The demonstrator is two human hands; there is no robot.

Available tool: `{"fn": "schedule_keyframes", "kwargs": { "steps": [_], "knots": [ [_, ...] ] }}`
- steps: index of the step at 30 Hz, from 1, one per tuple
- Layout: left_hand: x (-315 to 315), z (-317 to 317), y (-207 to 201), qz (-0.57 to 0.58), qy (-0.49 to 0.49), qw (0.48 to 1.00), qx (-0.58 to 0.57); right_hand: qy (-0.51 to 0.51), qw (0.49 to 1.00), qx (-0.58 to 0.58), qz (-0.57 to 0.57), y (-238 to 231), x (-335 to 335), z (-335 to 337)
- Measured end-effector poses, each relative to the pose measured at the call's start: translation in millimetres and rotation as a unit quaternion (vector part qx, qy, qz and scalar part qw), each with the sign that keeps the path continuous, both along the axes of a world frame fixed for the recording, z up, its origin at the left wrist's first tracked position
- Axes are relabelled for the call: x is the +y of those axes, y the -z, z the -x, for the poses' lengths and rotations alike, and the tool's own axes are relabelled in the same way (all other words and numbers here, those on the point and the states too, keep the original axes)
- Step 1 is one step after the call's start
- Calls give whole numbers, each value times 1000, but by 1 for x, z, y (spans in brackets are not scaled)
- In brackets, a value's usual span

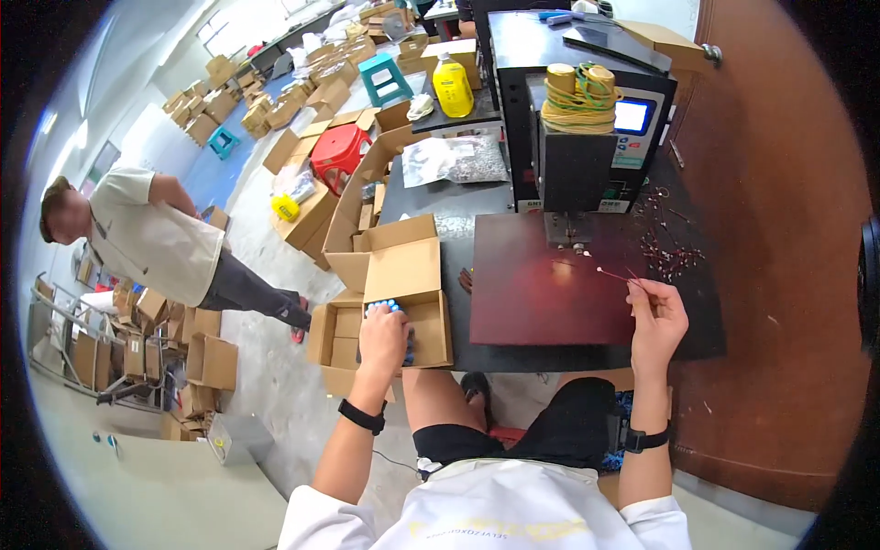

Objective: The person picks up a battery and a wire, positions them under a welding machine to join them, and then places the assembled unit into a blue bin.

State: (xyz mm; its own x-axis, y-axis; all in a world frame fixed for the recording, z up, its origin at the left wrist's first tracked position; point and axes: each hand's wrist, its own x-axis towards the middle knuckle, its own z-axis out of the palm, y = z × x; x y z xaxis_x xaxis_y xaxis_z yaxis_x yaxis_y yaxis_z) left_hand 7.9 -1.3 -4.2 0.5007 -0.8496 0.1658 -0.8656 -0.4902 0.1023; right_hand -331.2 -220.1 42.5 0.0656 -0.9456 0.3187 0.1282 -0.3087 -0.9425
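Observation:
My left hand (383, 341) is closed at an open cardboard box (431, 316) left of the table's front edge. At its fingertips is a cluster of small blue cylinders (383, 305) that look like battery cells; the palm hides part of them. My right hand (658, 312) pinches a thin red wire (621, 274) with a small white tip, held above the right side of a dark red board (522, 312). Just beyond the board stands a black bench machine (587, 170), its metal tips (570, 246) over the board, apart from the wire.
Loose red wires (665, 243) lie on the table right of the machine. Behind the box are a bag of small grey parts (454, 160) and a yellow bottle (452, 85). A red stool (339, 151) and many cartons stand leftward. Another person (156, 234) stands at the left.

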Motion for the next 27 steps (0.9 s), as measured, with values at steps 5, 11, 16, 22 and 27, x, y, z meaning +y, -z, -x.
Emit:
{"fn": "schedule_keyframes", "kwargs": {
  "steps": [5, 11, 16, 22, 27],
  "knots": [
    [-8, 5, -20, -8, 6, 1000, -12, 2, 999, 10, 46, 7, -1, 1],
    [-57, 71, -97, 280, 38, 894, 348, 48, 995, 18, 80, 18, 2, 4],
    [-99, 88, -68, 235, 228, 930, 168, 91, 984, 44, 147, 25, 0, 4],
    [-120, 98, -78, 153, 259, 951, 69, 91, 978, 46, 179, 28, 1, 4],
    [-147, 113, -73, 210, 248, 925, 194, 97, 977, 60, 179, 29, 0, 4]
  ]
}}
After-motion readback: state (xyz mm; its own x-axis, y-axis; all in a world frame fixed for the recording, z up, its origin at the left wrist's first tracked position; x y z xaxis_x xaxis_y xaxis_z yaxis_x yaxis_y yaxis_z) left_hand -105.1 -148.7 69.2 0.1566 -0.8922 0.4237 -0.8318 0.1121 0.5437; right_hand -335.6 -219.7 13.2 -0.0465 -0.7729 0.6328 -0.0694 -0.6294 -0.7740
